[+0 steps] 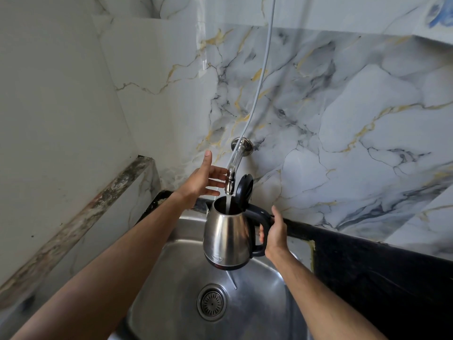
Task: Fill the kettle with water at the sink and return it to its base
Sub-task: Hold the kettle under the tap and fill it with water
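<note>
1. I have the kettle (226, 238) up in the air above the steel sink (186, 244), right at the centre of my view, its body upright with a slight tilt.
2. My right hand (275, 233) is at three o'clock of the kettle, fingers curled round the black handle (261, 231), gripping it firmly.
3. The black lid (244, 190) is flipped up and stands at twelve o'clock over the mouth.
4. Water (228, 203) is streaming from the chrome tap (230, 180) straight down into the open mouth.
5. My left hand (203, 179) is at eleven o'clock of the kettle, fingers spread and loose, tips just beside the tap nozzle; I cannot tell if they touch it.
6. The drain strainer (212, 302) sits at six o'clock below the kettle, well apart from it.
7. The black counter (367, 266) runs off at four o'clock, under the marbled wall tiles (343, 119).
</note>
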`<state>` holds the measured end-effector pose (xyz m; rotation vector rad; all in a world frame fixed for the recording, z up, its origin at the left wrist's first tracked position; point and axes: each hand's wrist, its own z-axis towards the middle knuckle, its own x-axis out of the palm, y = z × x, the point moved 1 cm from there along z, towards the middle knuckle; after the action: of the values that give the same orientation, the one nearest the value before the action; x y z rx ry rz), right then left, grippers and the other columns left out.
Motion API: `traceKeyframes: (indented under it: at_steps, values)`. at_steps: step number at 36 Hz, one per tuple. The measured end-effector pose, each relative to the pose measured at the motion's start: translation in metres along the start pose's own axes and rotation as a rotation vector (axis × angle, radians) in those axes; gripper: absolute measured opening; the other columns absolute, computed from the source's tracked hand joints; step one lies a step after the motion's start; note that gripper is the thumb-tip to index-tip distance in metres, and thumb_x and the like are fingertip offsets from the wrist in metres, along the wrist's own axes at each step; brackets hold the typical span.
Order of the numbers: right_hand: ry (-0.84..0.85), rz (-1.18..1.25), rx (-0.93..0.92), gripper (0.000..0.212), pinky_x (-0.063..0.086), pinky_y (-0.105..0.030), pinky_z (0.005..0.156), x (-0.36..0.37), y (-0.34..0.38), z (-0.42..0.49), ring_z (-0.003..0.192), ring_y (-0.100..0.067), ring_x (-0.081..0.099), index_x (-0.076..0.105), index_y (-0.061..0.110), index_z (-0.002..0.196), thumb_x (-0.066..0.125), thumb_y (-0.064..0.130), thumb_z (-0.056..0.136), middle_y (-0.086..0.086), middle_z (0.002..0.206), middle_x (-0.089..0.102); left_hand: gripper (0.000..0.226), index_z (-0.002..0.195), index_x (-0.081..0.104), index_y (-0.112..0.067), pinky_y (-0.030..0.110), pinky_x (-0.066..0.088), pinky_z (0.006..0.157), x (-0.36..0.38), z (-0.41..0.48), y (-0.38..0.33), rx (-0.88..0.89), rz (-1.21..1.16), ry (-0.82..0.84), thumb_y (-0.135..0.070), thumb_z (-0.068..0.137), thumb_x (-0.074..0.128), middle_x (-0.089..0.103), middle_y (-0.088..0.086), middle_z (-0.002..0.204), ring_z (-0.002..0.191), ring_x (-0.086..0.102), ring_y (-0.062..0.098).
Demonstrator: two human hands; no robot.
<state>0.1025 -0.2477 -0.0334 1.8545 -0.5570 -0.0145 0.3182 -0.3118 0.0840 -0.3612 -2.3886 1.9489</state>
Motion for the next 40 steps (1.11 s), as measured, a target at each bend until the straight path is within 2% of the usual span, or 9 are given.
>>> traceKeyframes:
  at_steps: [9,13,31,34,37,40]
  values:
    - [0.004,-0.005,0.016,0.053,0.026,-0.023,0.034,0.0015,0.0013,0.0002,0.032,-0.014,0.038,0.056,0.009,0.059,0.048,0.045,0.097,-0.001,0.040,0.044,0.095,0.110,0.075,-0.023,0.041,0.056,0.088,-0.0004,-0.0003,0.0001,0.004,0.003,0.013,-0.089,0.079,0.014,0.077,0.003,0.108,0.104,0.071,0.022]
    - [0.015,-0.020,0.022,0.055,0.028,-0.024,0.036,0.0010,0.0014,-0.0009,0.033,-0.014,0.038,0.056,0.010,0.057,0.047,0.046,0.098,0.000,0.040,0.044,0.097,0.108,0.075,-0.025,0.040,0.056,0.087,0.0001,-0.0022,-0.0014,0.003,0.008,0.013,-0.094,0.072,0.016,0.078,0.000,0.105,0.103,0.071,0.020]
    - [0.019,-0.039,0.011,0.054,0.027,-0.024,0.036,0.0042,-0.0012,-0.0004,0.034,-0.014,0.038,0.057,0.009,0.056,0.049,0.044,0.097,-0.001,0.041,0.044,0.090,0.107,0.076,-0.024,0.039,0.057,0.084,-0.0002,-0.0034,0.0005,0.005,0.009,0.000,-0.089,0.079,0.019,0.076,0.005,0.109,0.102,0.072,0.022]
    - [0.014,-0.046,-0.006,0.054,0.028,-0.024,0.036,0.0040,-0.0002,-0.0004,0.034,-0.014,0.038,0.057,0.009,0.056,0.048,0.043,0.098,-0.001,0.041,0.045,0.078,0.110,0.074,-0.021,0.037,0.057,0.081,0.0000,-0.0016,0.0019,0.028,0.021,-0.005,-0.080,0.088,0.028,0.076,0.006,0.110,0.100,0.072,0.023]
    - [0.010,-0.047,-0.006,0.053,0.028,-0.024,0.037,0.0040,-0.0010,0.0000,0.034,-0.014,0.039,0.058,0.009,0.057,0.048,0.042,0.098,-0.001,0.041,0.045,0.049,0.112,0.071,-0.017,0.041,0.059,0.085,0.0001,-0.0015,0.0036,0.068,0.032,-0.012,-0.058,0.097,0.048,0.074,0.007,0.111,0.102,0.071,0.026]
    - [0.005,-0.055,-0.015,0.053,0.028,-0.024,0.036,0.0038,-0.0017,0.0014,0.034,-0.015,0.039,0.058,0.008,0.058,0.048,0.042,0.097,-0.002,0.042,0.045,0.032,0.114,0.067,-0.011,0.044,0.057,0.088,0.0012,-0.0014,0.0041,0.081,0.047,-0.015,-0.038,0.097,0.062,0.073,0.011,0.113,0.106,0.070,0.029]
